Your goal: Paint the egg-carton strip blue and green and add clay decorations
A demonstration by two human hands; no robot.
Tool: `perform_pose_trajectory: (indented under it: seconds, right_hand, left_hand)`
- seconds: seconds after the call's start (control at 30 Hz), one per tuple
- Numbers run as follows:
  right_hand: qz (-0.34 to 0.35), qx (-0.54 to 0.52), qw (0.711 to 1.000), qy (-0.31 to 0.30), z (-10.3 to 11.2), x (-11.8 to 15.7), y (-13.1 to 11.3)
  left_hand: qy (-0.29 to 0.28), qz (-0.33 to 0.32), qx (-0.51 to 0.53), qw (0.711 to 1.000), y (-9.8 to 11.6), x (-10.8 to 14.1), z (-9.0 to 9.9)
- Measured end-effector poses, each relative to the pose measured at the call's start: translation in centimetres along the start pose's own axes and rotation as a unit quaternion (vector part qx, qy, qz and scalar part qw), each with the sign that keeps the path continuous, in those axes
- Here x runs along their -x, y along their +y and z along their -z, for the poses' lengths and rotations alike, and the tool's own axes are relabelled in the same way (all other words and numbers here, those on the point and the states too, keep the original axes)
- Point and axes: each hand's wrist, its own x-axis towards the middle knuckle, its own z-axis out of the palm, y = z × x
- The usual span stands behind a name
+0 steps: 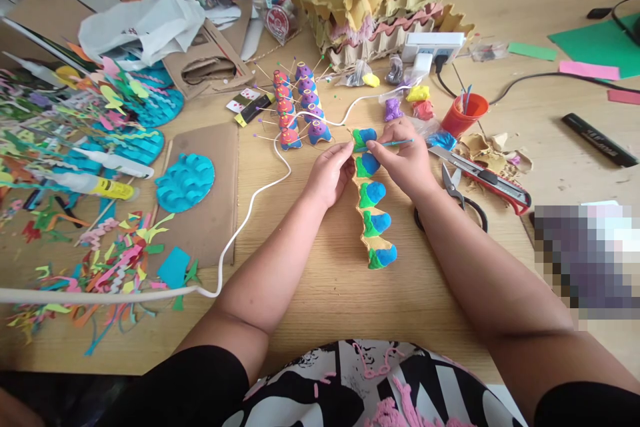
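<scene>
A strip of egg carton (pixel 364 212) covered with green and blue modelling clay (pixel 373 193) lies in front of me, running away from my body. My left hand (pixel 330 177) is closed on the left side of its far end. Between the fingers of my right hand (pixel 407 160) is a thin blue-green modelling tool (pixel 400 143), its left end at the farthest green and blue bump. Beyond my left hand stand two finished-looking carton strips, one red and blue (pixel 285 110) and one purple and blue (pixel 311 103), with pins stuck out of them.
A white cord (pixel 253 203) crosses the table on my left. To the right lie scissors (pixel 457 193), a utility knife (pixel 480 177), a red cup (pixel 465 112) and a black marker (pixel 597 140). Egg trays (pixel 370 0) are stacked behind; paper scraps (pixel 120 260) cover the left.
</scene>
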Motion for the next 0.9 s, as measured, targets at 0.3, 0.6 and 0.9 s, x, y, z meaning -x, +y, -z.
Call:
perform_pose_trajectory:
  seconds: [0.3,0.6,0.9]
  right_hand:
    - [0.000,0.000,1.000,0.003,-0.24,0.15,-0.38]
    - [0.000,-0.010,1.000,0.006,-0.14,0.15,-0.23]
    - [0.016,0.019,1.000,0.004,-0.07,0.08,-0.37]
  left_hand:
    - [-0.009,-0.009,-0.007,1.000,-0.10,0.12,-0.05]
    - [-0.011,-0.012,-0.023,1.000,-0.19,0.28,-0.28]
    - [0.003,0.000,-0.005,1.000,-0.01,0.33,-0.44]
